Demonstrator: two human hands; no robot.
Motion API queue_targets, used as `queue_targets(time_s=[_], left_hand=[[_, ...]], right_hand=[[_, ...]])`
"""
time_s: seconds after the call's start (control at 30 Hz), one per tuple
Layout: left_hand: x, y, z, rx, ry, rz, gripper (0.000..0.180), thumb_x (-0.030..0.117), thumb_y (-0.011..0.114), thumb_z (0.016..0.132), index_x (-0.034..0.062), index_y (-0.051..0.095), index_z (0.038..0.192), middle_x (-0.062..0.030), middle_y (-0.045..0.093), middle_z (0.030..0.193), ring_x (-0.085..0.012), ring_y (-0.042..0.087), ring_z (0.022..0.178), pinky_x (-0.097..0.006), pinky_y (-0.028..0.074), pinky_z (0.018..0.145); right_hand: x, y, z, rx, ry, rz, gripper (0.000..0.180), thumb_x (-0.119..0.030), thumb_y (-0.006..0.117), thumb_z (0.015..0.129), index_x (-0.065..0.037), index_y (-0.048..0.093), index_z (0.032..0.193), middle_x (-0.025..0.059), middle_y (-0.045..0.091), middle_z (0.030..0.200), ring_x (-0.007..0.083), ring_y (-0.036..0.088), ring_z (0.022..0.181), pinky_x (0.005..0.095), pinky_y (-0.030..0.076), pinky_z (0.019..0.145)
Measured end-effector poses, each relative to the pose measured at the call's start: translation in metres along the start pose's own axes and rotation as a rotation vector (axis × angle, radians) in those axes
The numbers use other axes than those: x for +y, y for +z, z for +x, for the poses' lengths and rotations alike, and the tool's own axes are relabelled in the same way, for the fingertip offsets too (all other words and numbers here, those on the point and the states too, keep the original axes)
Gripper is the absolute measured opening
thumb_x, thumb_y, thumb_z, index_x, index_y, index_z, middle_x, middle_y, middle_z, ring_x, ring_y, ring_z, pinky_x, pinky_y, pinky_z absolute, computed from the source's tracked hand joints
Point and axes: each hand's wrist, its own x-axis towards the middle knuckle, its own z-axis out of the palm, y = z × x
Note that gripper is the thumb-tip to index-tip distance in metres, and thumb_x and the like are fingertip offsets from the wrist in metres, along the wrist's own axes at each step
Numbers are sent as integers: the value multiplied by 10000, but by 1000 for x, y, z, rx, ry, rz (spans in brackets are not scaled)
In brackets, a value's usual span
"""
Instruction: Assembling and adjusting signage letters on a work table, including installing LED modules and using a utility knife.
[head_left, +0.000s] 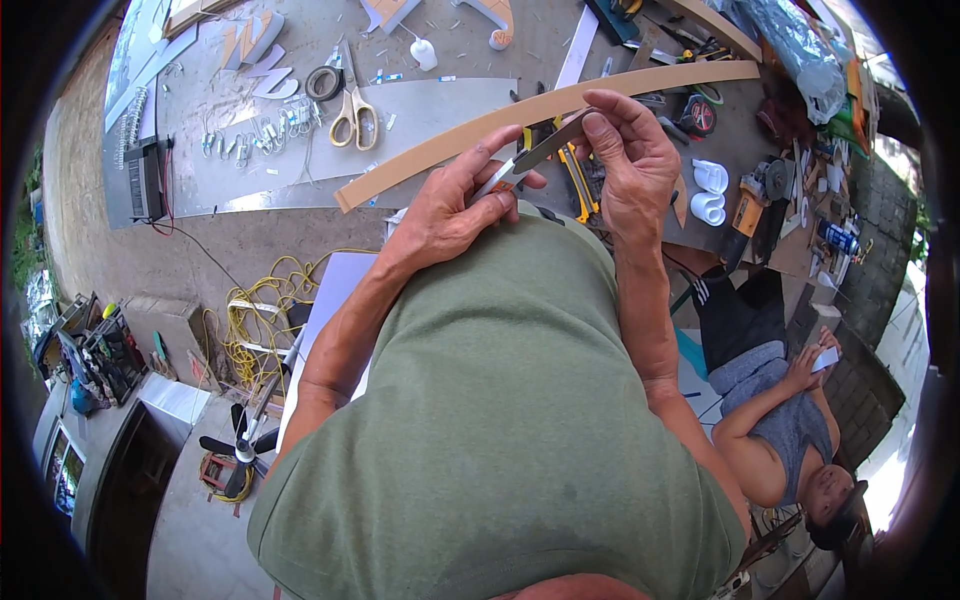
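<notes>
1. grey metal: a thin blade strip runs slantwise between the two hands, just above the edge of the green shirt.
2. the left hand is closed around the lower end of the strip, where an orange-and-silver knife handle shows between thumb and fingers.
3. the right hand pinches the upper end of the strip between thumb and bent forefinger, the other fingers curled.
4. behind the hands a long tan curved strip lies across the table, on a pale metal sheet.
5. a yellow utility knife lies on the table between the two hands, partly hidden by them.
6. yellow-handled scissors and a roll of black tape sit further off on the sheet.
7. a yellow cable lies coiled on the floor to the left.
8. at lower right another person reclines holding a phone, well apart from the hands.
</notes>
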Motion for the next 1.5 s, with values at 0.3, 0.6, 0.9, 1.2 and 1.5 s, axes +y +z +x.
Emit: queue_targets(time_s=[0.3, 0.6, 0.9, 1.2, 1.5], left_hand=[[3, -5, -1, -29, -9, 18, 610, 55, 532, 978, 41, 266, 1527, -131, 624, 1193, -93, 543, 813, -226, 465, 757], [14, -4, 1, 92, -34, -127, 563, 53, 590, 947, 35, 380, 1470, -102, 659, 1104, -81, 557, 758, -219, 473, 672], [16, 2, 10, 54, 5, -117, 562, 61, 616, 940, 34, 401, 1459, -94, 658, 1086, -74, 547, 735, -211, 465, 661], [17, 2, 10, 49, -18, -114, 556, 64, 616, 941, 24, 408, 1454, -95, 656, 1076, -70, 546, 732, -203, 460, 653], [23, 4, 13, 105, -95, -132, 487, 142, 585, 979, 14, 437, 1425, -70, 656, 1074, -60, 561, 760, -192, 442, 620]], right_hand=[[-4, -19, 14, 51, -133, 95, 234, -33, 663, 919, 53, 645, 1136, 113, 705, 958, 133, 665, 755, 251, 555, 654], [0, -39, 21, 122, -68, 304, 255, -6, 676, 897, 56, 639, 1142, 137, 708, 975, 179, 683, 727, 301, 577, 627], [15, -49, 19, -148, 288, 819, 279, -81, 603, 960, 34, 608, 1214, 91, 659, 968, 158, 566, 823, 275, 494, 681], [17, -46, 15, -138, 399, 938, 277, -82, 605, 957, 39, 609, 1207, 68, 634, 961, 139, 532, 810, 263, 486, 665], [4, -33, 12, 20, 57, 346, 262, -24, 655, 916, 63, 619, 1161, 130, 708, 952, 171, 687, 743, 275, 583, 640]])
